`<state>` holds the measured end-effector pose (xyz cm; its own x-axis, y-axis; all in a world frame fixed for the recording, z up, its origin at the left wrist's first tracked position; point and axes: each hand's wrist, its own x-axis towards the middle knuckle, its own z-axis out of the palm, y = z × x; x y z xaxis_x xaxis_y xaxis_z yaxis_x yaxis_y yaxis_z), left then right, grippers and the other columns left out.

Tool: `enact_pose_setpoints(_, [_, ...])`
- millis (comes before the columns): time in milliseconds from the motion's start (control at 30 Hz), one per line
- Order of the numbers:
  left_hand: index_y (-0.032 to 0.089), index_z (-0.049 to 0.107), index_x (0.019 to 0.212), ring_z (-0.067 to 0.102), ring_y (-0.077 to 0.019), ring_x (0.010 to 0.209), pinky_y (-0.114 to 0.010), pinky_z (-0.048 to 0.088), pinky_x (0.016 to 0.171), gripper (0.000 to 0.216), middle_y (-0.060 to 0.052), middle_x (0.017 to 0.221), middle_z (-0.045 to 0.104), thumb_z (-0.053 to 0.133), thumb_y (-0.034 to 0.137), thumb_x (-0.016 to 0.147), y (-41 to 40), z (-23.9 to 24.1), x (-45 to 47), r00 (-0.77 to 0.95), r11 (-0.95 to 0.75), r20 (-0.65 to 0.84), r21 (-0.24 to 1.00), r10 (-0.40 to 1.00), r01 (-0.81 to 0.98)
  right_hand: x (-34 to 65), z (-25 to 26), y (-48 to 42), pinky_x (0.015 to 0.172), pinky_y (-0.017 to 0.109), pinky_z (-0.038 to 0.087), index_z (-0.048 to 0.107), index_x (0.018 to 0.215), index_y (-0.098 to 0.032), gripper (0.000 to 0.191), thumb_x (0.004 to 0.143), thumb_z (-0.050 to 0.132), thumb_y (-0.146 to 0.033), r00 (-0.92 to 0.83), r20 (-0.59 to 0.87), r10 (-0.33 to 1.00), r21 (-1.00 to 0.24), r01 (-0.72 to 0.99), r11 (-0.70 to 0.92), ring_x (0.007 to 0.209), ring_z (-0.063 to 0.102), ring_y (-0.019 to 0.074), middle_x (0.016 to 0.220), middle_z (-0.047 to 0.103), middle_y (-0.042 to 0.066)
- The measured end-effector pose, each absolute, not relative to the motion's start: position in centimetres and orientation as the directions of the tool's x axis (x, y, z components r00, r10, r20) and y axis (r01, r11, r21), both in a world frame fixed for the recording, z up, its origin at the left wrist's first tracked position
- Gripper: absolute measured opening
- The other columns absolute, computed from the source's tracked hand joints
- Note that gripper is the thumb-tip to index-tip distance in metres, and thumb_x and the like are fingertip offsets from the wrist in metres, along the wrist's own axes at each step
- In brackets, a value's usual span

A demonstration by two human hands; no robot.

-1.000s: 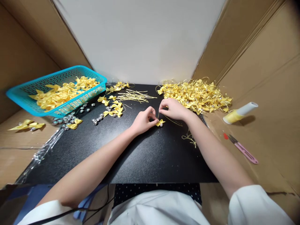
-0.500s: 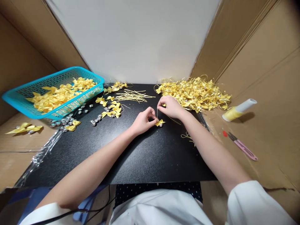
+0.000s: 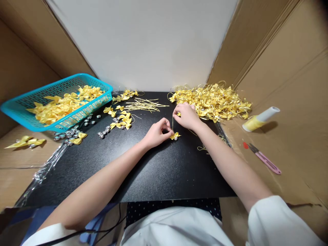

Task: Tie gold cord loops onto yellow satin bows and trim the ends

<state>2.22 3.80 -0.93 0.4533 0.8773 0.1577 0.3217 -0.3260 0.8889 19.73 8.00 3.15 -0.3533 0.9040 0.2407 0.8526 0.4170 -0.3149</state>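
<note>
Yellow on black: pinning satin bow [image 3: 175, 136] to desk [image 3: 153, 171] in left hand [image 3: 156, 132] grip, closed tight, steadying it; tensioning gold thread [image 3: 172, 125] in right hand [image 3: 187, 116] grip, pinched shut.

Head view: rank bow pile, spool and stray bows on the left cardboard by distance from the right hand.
1. Bow pile, just beside the right hand, on its right.
2. Spool, farther right on the cardboard.
3. Stray bows, far left.

Basket [image 3: 30, 118] left, bow pile [image 3: 212, 100] right (scissors [image 3: 263, 159] beyond).
</note>
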Motion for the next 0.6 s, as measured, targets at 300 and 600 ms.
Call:
enact_pose_setpoints(300, [0.022,0.04,0.083,0.066,-0.0146,0.072,-0.029,0.049,0.074,0.026,0.0,0.077,0.069,0.065,0.026,0.077,3.7,-0.6,2.2,0.451,-0.311,0.156,0.904,0.879,0.293,20.5,5.6,7.0,0.089,0.039,0.036,0.072,0.089,-0.022,0.017,0.077,0.063,-0.013,-0.592,0.132,0.795,-0.368,0.715,0.594,0.104,0.054,0.0238,0.104,0.068,0.004])
enact_pose_setpoints(600, [0.021,0.037,0.077,0.063,-0.0157,0.075,-0.028,0.046,0.071,0.03,-0.001,0.079,0.069,0.065,0.031,0.077,3.9,-1.1,1.9,0.441,-0.347,0.176,0.872,0.88,0.344,19.6,4.9,6.4,0.067,0.023,0.039,0.058,0.087,-0.018,0.028,0.065,0.068,-0.004,-0.691,-0.003,0.723,-0.525,0.616,0.587,0.077,0.06,0.0131,0.084,0.07,-0.001])
